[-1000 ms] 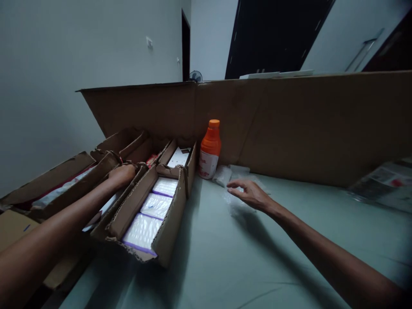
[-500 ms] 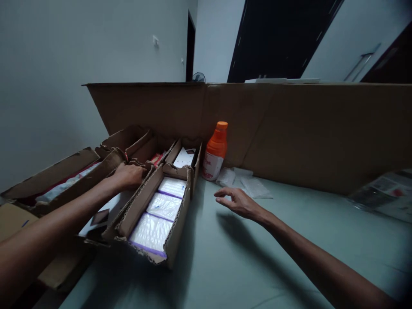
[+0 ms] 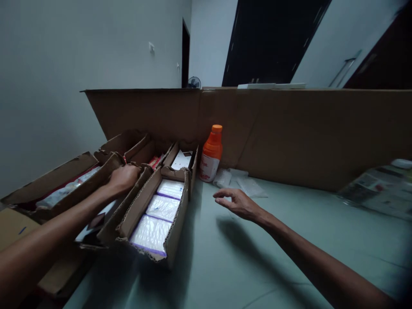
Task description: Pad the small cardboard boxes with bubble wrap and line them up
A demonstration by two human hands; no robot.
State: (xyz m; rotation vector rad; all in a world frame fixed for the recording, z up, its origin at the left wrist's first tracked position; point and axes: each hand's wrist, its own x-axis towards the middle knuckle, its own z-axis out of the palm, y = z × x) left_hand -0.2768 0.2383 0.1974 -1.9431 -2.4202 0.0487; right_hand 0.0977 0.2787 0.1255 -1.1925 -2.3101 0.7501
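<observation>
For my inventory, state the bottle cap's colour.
The bottle cap is orange, best seen in the head view.

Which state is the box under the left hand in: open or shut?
Open: no lid covers the box, and white contents show below the left hand.

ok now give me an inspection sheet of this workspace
Surface: pale green surface, faint creases.
Job's things: cardboard box, white item showing at its near end.
Clutter: three white packs in the neighbouring box; clear plastic bags beside an orange bottle; plastic package at far right.
Hands: left hand reaches into the cardboard box, fingers hidden, grip unclear; right hand hovers above the surface, holding nothing visible.
Cables: nothing seen.
Surroundings: cardboard panel behind, with a fan and dark cabinet beyond.
</observation>
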